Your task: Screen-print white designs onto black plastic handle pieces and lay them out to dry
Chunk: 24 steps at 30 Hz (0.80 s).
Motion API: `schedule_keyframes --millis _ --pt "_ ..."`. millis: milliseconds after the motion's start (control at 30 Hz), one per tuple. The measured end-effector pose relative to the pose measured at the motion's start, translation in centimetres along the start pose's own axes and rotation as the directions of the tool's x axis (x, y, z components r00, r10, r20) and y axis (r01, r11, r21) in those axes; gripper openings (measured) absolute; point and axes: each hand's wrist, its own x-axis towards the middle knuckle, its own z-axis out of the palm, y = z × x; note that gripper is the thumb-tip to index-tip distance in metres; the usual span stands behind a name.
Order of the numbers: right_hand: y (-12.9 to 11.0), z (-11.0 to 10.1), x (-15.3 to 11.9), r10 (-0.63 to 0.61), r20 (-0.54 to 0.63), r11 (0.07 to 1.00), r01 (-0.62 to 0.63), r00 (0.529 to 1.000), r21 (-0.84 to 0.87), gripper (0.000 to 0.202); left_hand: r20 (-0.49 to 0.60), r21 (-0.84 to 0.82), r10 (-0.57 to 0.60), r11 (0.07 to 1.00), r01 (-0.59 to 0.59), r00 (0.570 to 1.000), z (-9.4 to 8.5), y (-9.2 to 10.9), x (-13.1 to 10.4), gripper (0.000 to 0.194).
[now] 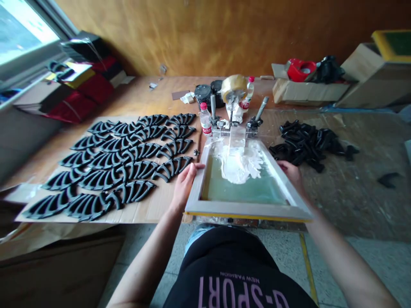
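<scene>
A screen printing frame (pixel 253 208) with a green mesh is in front of me, its far end at a metal hinge clamp (pixel 254 122). White ink (pixel 239 169) is smeared over the far half of the mesh, and a flat pale blade (pixel 237 139) stands in it. My left hand (pixel 184 184) grips the frame's left side, thumb at the edge. On the opposite side, my right hand (pixel 293 174) holds the frame's right edge, with its fingertips partly hidden. Whatever lies under the frame is hidden.
Rows of black ribbed curved parts (pixel 111 156) lie on cardboard at left. A pile of loose black parts (pixel 310 143) is at right. Two bottles (pixel 205 119), dark jars (pixel 203 95) and a tape roll (pixel 233 87) stand behind the frame. An open carton (pixel 311 92) sits farther back.
</scene>
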Motion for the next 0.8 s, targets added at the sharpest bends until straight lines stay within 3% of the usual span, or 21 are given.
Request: schedule_keyframes --millis 100,167,233,300,400,467,600,633,667,733,800 --pt "-1.6 0.5 3.3 0.016 -0.057 0.999 -0.014 0.998 0.045 0.036 0.018 0.080 -0.143 0.987 0.141 0.990 -0.3 -4.7 -1.1 0.052" --pt "-4.7 1.7 5.5 -0.103 -0.028 0.995 0.103 0.994 -0.002 0.055 -0.008 0.105 -0.172 0.980 0.171 0.985 0.1 -7.7 -0.9 0.062" --pt "-7.7 3.4 6.9 -0.201 0.082 0.974 0.208 0.976 -0.087 0.062 -0.041 0.153 -0.173 0.972 0.177 0.984 0.5 -10.1 -0.2 0.068" --pt "-9.7 4.9 7.1 -0.220 0.252 0.961 0.254 0.942 -0.112 0.047 -0.047 0.193 -0.167 0.966 0.173 0.985 0.6 -11.7 0.5 0.068" --pt "-10.4 5.7 4.8 -0.219 0.456 0.954 0.288 0.862 -0.086 0.017 -0.046 0.211 -0.176 0.961 0.182 0.983 0.3 -13.0 1.0 0.064" --pt "-10.0 5.1 2.6 -0.311 0.529 0.927 0.376 0.790 -0.016 0.021 -0.060 0.208 -0.180 0.960 0.189 0.982 0.0 -13.4 1.0 0.061" --pt "-9.3 2.8 0.5 -0.528 0.630 0.822 0.530 0.569 0.211 0.029 -0.079 0.203 -0.174 0.961 0.187 0.982 0.0 -13.6 0.9 0.059" --pt "-9.3 2.6 0.5 -0.522 0.643 0.828 0.514 0.560 0.225 0.025 -0.079 0.200 -0.177 0.961 0.189 0.981 0.1 -13.5 0.9 0.060" --pt "-9.3 2.5 0.6 -0.494 0.640 0.849 0.484 0.589 0.211 0.022 -0.078 0.194 -0.180 0.962 0.192 0.981 0.2 -13.3 0.9 0.060" --pt "-9.5 2.9 0.4 -0.428 0.584 0.892 0.427 0.690 0.149 0.021 -0.073 0.171 -0.187 0.965 0.197 0.980 0.3 -12.9 0.8 0.061" --pt "-9.5 3.5 -0.4 -0.426 0.513 0.895 0.431 0.745 0.117 0.028 -0.066 0.138 -0.194 0.970 0.202 0.979 0.4 -12.6 0.7 0.061"
